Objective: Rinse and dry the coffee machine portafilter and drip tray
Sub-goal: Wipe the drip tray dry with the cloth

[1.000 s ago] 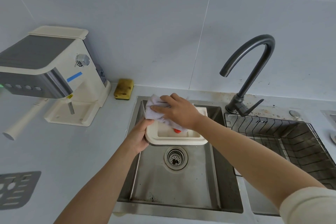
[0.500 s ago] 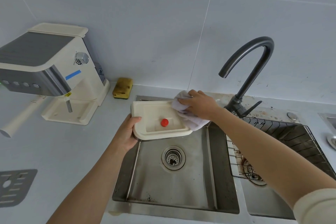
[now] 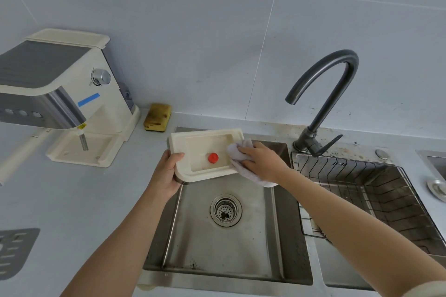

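So left hand (image 3: 166, 173) grips the tray (image 3: 205, 141) over the sink (image 3: 241, 253), red knob (image 3: 213, 158) inside; right hand (image 3: 264, 163) clutches a cloth (image 3: 236, 152) at its edge.

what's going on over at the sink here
A person is wiping a cream drip tray over the sink. The left hand grips the tray's near left corner and holds it above the basin. The right hand holds a white cloth against the tray's right end. No water shows at the faucet. The coffee machine sits on the counter to the left.
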### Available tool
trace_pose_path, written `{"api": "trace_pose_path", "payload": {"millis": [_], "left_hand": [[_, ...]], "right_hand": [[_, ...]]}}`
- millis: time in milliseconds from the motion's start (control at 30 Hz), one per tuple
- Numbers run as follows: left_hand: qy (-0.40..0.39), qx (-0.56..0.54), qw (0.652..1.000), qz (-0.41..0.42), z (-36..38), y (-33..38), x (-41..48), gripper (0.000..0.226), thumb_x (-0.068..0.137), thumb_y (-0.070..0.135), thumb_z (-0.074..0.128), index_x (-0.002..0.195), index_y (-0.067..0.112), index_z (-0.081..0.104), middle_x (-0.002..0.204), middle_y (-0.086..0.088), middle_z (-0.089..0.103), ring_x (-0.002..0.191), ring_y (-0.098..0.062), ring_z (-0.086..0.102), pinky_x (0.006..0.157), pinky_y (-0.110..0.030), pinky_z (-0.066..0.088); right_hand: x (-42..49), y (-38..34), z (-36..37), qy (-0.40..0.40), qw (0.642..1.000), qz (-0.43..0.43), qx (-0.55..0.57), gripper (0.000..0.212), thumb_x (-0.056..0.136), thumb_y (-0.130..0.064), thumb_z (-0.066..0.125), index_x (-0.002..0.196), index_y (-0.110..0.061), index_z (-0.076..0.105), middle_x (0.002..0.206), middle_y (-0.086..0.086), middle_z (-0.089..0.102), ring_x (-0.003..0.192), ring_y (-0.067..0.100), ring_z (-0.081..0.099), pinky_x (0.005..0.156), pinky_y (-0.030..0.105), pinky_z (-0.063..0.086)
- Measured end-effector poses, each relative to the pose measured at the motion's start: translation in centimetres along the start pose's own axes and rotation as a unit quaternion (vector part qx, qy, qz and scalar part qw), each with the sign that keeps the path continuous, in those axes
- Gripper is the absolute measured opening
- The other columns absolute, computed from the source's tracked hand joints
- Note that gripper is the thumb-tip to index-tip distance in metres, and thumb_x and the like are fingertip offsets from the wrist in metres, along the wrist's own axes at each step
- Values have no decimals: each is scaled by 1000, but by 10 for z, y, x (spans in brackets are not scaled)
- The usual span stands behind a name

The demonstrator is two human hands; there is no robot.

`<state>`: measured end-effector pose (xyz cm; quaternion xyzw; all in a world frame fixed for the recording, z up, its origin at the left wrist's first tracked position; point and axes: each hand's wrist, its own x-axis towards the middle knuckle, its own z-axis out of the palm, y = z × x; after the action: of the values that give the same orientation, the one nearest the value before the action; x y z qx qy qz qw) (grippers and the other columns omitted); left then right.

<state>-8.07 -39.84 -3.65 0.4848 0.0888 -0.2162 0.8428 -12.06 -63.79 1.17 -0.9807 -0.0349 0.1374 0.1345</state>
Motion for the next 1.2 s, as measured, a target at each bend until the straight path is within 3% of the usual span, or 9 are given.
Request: {"api": "trace_pose_path", "payload": {"millis": [67, 133, 233, 433, 567, 667, 800, 1000, 1200], "left_hand": [[2, -3, 1000, -8, 0, -1, 0, 95, 49, 26, 71, 136, 10, 37, 135, -18, 49, 123, -36, 48, 87, -49, 51], [4, -7, 1000, -6, -1, 0, 0, 93, 49, 26, 71, 134, 13, 39, 129, -15, 53, 118, -34, 51, 75, -44, 57], [0, -14, 1000, 4, -3, 3, 2, 90, 48, 27, 71, 132, 16, 40, 120, -8, 58, 112, -30, 55, 67, -37, 59], [-14, -12, 1000, 1, -4, 6, -1, 89, 51, 26, 71, 133, 17, 39, 124, -10, 56, 111, -30, 56, 69, -40, 57], [-31, -10, 999, -4, 7, 2, -2, 89, 53, 26, 70, 135, 17, 39, 127, -12, 55, 112, -32, 55, 77, -47, 53], [-40, -15, 999, -11, 17, -2, -1, 89, 51, 26, 70, 134, 15, 40, 128, -16, 54, 111, -32, 55, 85, -48, 47], [-52, -16, 998, -8, 28, -2, 1, 83, 51, 25, 70, 129, 19, 41, 116, -11, 57, 103, -29, 57, 82, -45, 45], [-48, -25, 999, 0, 31, 1, 1, 51, 68, 19, 57, 117, 22, 47, 104, -5, 61, 94, -24, 59, 80, -40, 46], [-55, -30, 998, 7, 30, -1, 0, 54, 69, 17, 57, 121, 23, 45, 106, -5, 62, 95, -23, 60, 80, -41, 50]], "right_hand": [[1, 2, -4, -12, 1000, 1, 6, 46, 96, -36, 40, 140, -27, 34, 124, 11, 50, 113, 27, 50, 93, 30, 43], [2, 4, -13, -4, 999, 18, 47, 44, 95, -32, 42, 138, -25, 38, 117, 8, 53, 110, 28, 52, 89, 30, 43], [2, 12, -26, 58, 994, 48, 84, 41, 96, -27, 40, 137, -26, 40, 117, 10, 53, 103, 29, 55, 83, 31, 44], [-3, 16, -50, 181, 978, 94, -35, 40, 98, -28, 34, 138, -27, 36, 125, 13, 44, 112, 31, 44, 75, 33, 42], [1, 0, -44, 217, 971, 66, -73, 42, 97, -23, 40, 139, -24, 37, 125, 15, 45, 110, 33, 44, 72, 34, 40], [5, -20, -33, 209, 976, 32, -43, 42, 97, -24, 41, 138, -24, 39, 124, 15, 46, 111, 32, 44, 71, 33, 39], [7, -42, -21, 191, 981, -3, -14, 41, 96, -28, 43, 136, -20, 43, 121, 16, 48, 111, 31, 45, 70, 33, 39], [12, -55, -16, 139, 989, -16, 49, 37, 94, -28, 47, 130, -19, 49, 120, 10, 54, 111, 28, 45, 83, 36, 42], [22, -56, -15, 76, 991, 25, 109, 37, 93, -35, 45, 130, -39, 48, 132, -3, 46, 120, 25, 40, 98, 36, 35]]}}
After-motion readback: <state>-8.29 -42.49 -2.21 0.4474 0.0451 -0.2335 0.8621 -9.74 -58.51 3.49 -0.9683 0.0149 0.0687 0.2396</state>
